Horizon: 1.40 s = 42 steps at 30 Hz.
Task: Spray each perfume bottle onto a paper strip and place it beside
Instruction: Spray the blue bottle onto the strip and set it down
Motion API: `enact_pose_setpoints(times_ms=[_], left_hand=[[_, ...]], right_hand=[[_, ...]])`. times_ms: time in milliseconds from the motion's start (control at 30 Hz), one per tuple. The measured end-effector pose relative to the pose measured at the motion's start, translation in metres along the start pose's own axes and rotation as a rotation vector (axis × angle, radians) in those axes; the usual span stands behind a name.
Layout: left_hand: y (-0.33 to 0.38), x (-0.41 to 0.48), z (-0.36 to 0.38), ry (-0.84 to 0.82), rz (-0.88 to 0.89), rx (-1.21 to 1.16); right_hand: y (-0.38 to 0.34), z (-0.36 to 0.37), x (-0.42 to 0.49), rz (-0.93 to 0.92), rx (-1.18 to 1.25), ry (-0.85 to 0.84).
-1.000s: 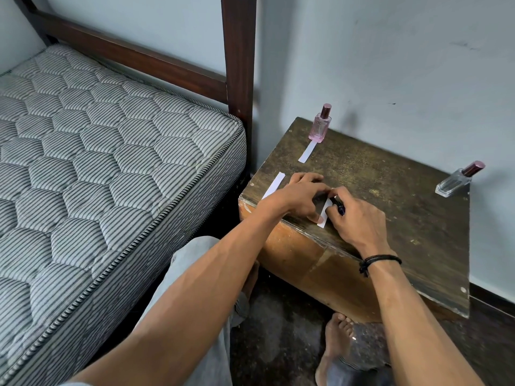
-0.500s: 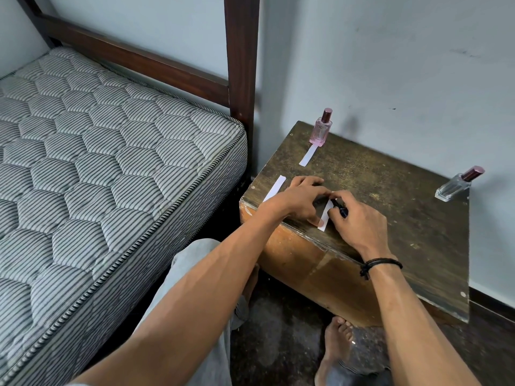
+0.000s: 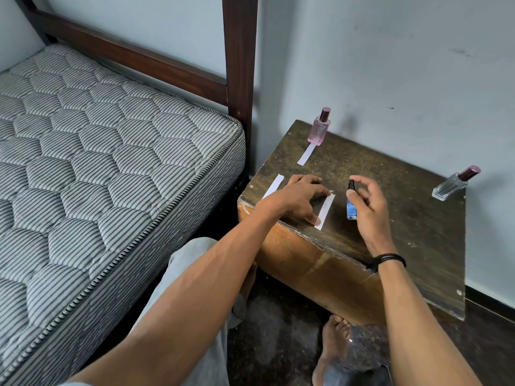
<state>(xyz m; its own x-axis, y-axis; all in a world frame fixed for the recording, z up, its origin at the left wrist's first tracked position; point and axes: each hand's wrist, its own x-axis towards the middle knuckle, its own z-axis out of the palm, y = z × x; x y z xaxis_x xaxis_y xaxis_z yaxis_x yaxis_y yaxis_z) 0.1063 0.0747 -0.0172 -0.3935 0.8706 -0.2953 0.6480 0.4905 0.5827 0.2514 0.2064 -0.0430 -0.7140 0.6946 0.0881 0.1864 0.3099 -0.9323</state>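
Observation:
A small blue perfume bottle with a black cap stands upright on the dark wooden table. My right hand holds it, thumb on its neck and forefinger curled over the cap. Just left of it lies a white paper strip. My left hand rests flat on that strip with fingers spread. Another strip lies further left, partly under my wrist. A pink bottle stands at the back with a strip in front of it. A clear bottle with a maroon cap stands at the far right.
A striped quilted mattress on a dark wooden bed frame, with its post, lies close to the table's left side. A pale wall runs behind the table. My bare foot and knee are below the table's front edge.
My right hand has moved right, off the strip, and now stands the blue bottle upright beside it. My left hand has stayed on the strip, fingers flatter.

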Motion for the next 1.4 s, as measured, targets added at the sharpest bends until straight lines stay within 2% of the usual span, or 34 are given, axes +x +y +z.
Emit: enact_pose_setpoints(times_ms=[167, 367, 567, 1167, 1300, 1400], left_hand=[[0.002, -0.001, -0.005, 0.020, -0.005, -0.003], [0.002, 0.000, -0.012, 0.207, -0.024, -0.072], [0.003, -0.003, -0.007, 0.311, -0.050, -0.062], [0.004, -0.005, -0.008, 0.403, -0.131, -0.120], [0.002, -0.003, -0.011, 0.421, -0.107, -0.242], [0.014, 0.001, -0.012, 0.462, 0.010, -0.383]], right_hand=[[0.002, 0.000, 0.000, -0.003, -0.023, -0.003], [0.004, -0.002, 0.003, -0.044, -0.052, -0.014], [0.002, -0.002, 0.002, -0.068, -0.133, 0.004], [0.000, -0.010, -0.002, -0.132, -0.399, -0.107], [0.000, -0.007, -0.003, -0.132, -0.442, -0.132], [0.000, -0.014, -0.005, -0.134, -0.448, -0.115]])
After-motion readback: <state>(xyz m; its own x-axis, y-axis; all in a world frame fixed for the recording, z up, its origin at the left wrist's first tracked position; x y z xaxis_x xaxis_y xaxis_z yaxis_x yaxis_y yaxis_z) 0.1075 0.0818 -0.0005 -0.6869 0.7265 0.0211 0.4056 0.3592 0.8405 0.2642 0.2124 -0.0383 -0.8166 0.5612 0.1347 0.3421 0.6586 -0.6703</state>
